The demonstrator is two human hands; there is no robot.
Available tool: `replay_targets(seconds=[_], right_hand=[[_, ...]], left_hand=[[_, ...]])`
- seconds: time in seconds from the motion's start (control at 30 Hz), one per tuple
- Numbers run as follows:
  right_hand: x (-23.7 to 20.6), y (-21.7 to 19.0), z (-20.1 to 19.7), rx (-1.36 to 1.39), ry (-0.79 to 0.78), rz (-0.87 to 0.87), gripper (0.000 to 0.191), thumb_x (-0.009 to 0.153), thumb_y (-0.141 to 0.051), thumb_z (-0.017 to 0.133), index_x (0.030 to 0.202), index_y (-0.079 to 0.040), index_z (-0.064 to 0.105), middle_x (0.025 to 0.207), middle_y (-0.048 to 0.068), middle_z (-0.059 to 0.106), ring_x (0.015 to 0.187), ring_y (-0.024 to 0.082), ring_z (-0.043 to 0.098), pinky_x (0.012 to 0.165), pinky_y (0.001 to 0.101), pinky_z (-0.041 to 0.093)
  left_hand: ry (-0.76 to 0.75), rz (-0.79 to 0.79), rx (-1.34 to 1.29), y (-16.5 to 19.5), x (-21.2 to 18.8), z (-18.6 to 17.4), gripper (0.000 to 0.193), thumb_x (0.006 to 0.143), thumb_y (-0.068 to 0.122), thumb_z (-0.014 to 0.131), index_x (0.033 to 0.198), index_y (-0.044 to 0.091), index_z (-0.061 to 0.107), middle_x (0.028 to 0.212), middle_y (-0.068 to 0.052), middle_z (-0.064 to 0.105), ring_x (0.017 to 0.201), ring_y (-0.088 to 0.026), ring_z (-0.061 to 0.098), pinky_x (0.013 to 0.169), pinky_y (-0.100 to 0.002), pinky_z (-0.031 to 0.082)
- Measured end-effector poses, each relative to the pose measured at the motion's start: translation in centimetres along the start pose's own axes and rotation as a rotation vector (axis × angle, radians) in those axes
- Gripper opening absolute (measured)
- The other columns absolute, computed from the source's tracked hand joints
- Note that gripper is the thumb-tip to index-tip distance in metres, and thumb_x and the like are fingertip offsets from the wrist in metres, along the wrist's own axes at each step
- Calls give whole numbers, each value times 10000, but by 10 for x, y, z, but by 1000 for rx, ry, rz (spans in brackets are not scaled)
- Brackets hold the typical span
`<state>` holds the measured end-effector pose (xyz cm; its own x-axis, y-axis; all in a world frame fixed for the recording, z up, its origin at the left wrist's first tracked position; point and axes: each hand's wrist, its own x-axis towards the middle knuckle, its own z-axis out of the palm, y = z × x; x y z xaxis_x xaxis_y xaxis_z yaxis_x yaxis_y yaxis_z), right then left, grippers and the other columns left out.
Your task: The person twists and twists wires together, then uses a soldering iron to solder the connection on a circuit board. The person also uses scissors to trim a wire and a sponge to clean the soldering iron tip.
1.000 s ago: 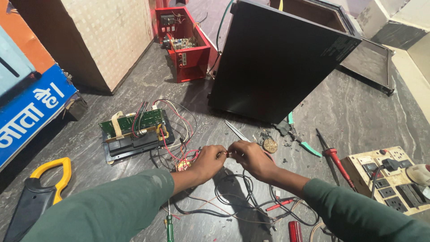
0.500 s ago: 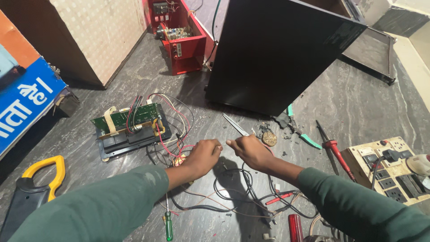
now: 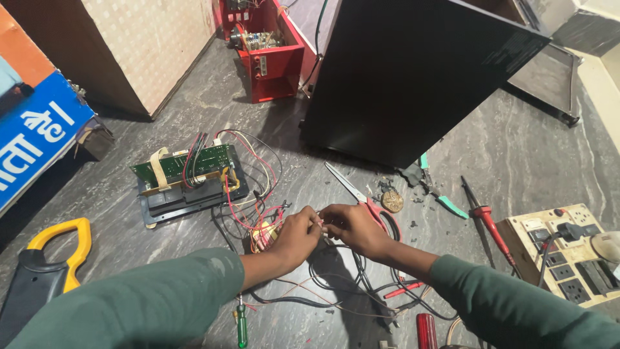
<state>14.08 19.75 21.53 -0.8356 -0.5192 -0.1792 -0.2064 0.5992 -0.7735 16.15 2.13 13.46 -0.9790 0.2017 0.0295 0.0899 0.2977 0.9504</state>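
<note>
While both hands meet at centre frame, the left hand (image 3: 296,234) and right hand (image 3: 352,227) each pinch a thin wire end (image 3: 321,224) between fingertips, the strand running roughly left-right between them, equally near both. Just left lies a small transformer (image 3: 263,236), and beyond, centre-left, a green circuit board (image 3: 184,165). Red-handled scissors (image 3: 358,197) lie on the dark stone floor (image 3: 504,155) in a cluttered workshop.

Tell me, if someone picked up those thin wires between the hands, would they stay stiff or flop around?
The wires would probably flop, since they already lie in loose loops on the floor. They look light, being thin. They may drag other things along, because some run to the green circuit board. The left hand and right hand pinch them easily.
</note>
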Motion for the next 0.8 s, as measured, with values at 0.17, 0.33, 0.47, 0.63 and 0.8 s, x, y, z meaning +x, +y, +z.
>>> replay_targets(seconds=[0.17, 0.33, 0.47, 0.63, 0.8], right_hand=[[2, -16, -5, -43, 17, 83, 218, 952, -185, 660, 1016, 10, 735, 790, 108, 772, 695, 147, 735, 655, 315, 592], [-3, 0, -6, -45, 32, 229, 332, 979, -250, 550, 995, 53, 685, 778, 150, 730, 671, 207, 732, 624, 367, 576], [-1, 20, -4, -203, 174, -12, 335, 980, -197, 516, 911, 67, 710, 749, 182, 697, 691, 231, 696, 649, 388, 536], [-4, 23, -17, -166, 310, 393, 505, 1019, -345, 570, 681, 25, 631, 610, 197, 596, 578, 274, 618, 578, 396, 479], [-29, 22, -37, 93, 301, 412, 431, 1007, -334, 642, 761, 17, 601, 652, 95, 582, 595, 149, 549, 545, 341, 457]], left_hand=[[-19, -158, 71, 11, -1, -4, 138, 925, 123, 603, 984, 6, 646, 793, -195, 732, 711, -317, 715, 684, -438, 535], [13, -12, 71, 13, 3, 3, 214, 928, 131, 577, 1035, 14, 720, 855, -209, 733, 811, -343, 729, 755, -447, 545], [66, 57, 66, 12, 14, 23, 208, 924, 140, 591, 979, -6, 728, 891, -236, 730, 880, -392, 726, 803, -457, 556], [144, 81, 104, 19, 23, 48, 171, 898, 125, 616, 924, -9, 719, 869, -249, 720, 882, -429, 699, 792, -489, 534], [91, -32, 66, 29, 24, 59, 178, 923, 145, 612, 929, 6, 724, 817, -233, 721, 831, -397, 718, 767, -474, 541]])
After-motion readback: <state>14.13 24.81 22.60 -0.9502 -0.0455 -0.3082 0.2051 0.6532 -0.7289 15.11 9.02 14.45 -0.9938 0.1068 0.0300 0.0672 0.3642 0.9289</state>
